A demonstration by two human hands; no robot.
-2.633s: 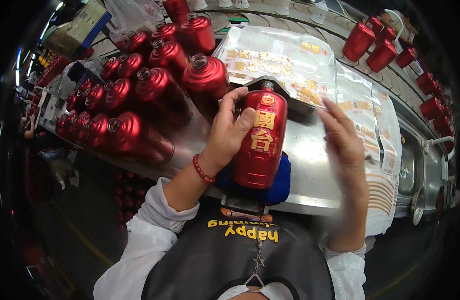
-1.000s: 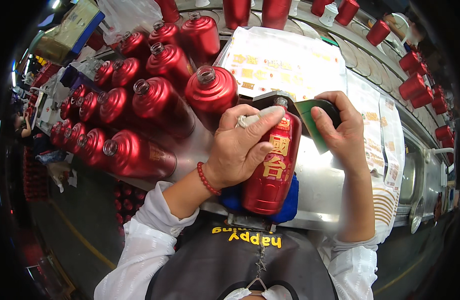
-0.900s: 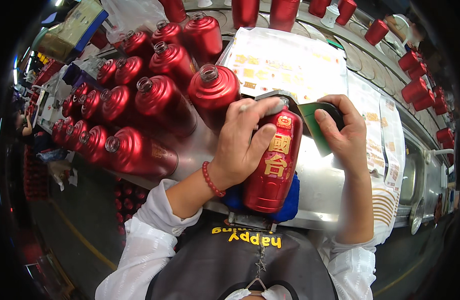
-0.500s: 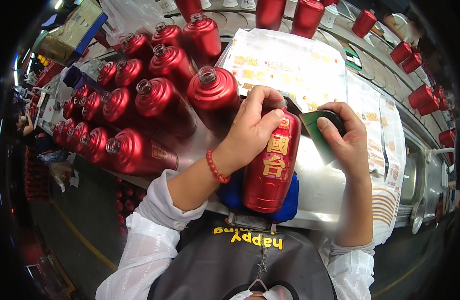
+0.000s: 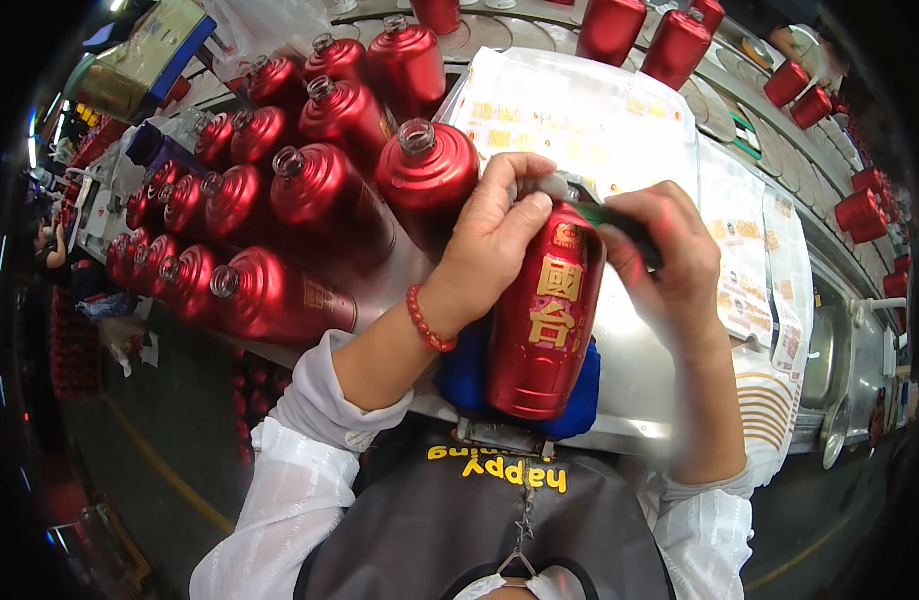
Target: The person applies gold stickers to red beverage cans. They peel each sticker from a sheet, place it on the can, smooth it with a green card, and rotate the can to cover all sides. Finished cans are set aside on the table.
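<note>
Bottle (image 5: 541, 320) lies on its side w/ base toward the person, resting on a blue pad (image 5: 579, 385) at the near edge of the steel bench (image 5: 649, 370). Left hand (image 5: 494, 240) is clamped over its shoulder and neck from the left, thumb across the top, fingers curled round the mouth end. Right hand (image 5: 669, 255) sits just right of the neck, closed on a dark green tool (image 5: 619, 222) whose tip meets the bottle's top; a bit of white/grey shows at the mouth, can't tell what.

Bottle: glossy red, rounded shoulders, tapering to base, gold characters down the front plus a small gold emblem near the neck. Red bead bracelet (image 5: 427, 320) on left wrist.

Left of the hands, many more red bottles (image 5: 309, 190) lie packed on the bench, open mouths up, no caps. Behind the hands, clear-wrapped label sheets (image 5: 579, 110), yellow & white. More red bottles (image 5: 679, 45) stand on the conveyor at the far side.
</note>
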